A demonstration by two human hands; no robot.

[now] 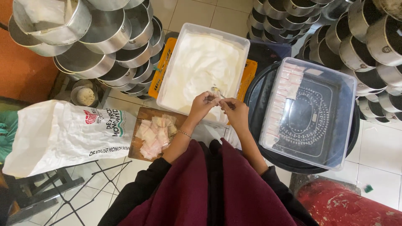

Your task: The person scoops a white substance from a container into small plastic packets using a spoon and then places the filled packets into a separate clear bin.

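- At nine o'clock a big white sack (63,132) is lying slumped across a metal stand (63,184), its mouth turned toward the middle.
- Above it, at eleven o'clock, stacked round metal tins (104,42) are leaning on their sides.
- Just right of the sack, at about eight o'clock from the hands, a wooden board (146,114) is carrying a loose heap of small empty packets (155,136); going by that heap, plenty of filling seems to be left.
- At twelve o'clock a white tub (197,31) is sitting on an orange crate (161,69), heaped with white powder (201,67).
- The left hand (202,104) is hovering over the tub's near edge, fingers pressed together and pinching a small clear packet (214,99) at its mouth.
- The right hand (234,109) is meeting it from the three o'clock side, fingertips pinching a small spoon (216,89) whose bowl is tipping toward the packet; whether powder is already inside is too small to tell.
- At three o'clock a clear plastic bin (335,121) is resting on a black round tray (259,90), with a row of finished packets (284,100) standing along its left wall; most of the bin's floor is showing, so I judge the work to be at an early stage.
- At one to two o'clock more metal tins (368,37) are piled up.
- At five o'clock a red stool top (347,205) is showing.
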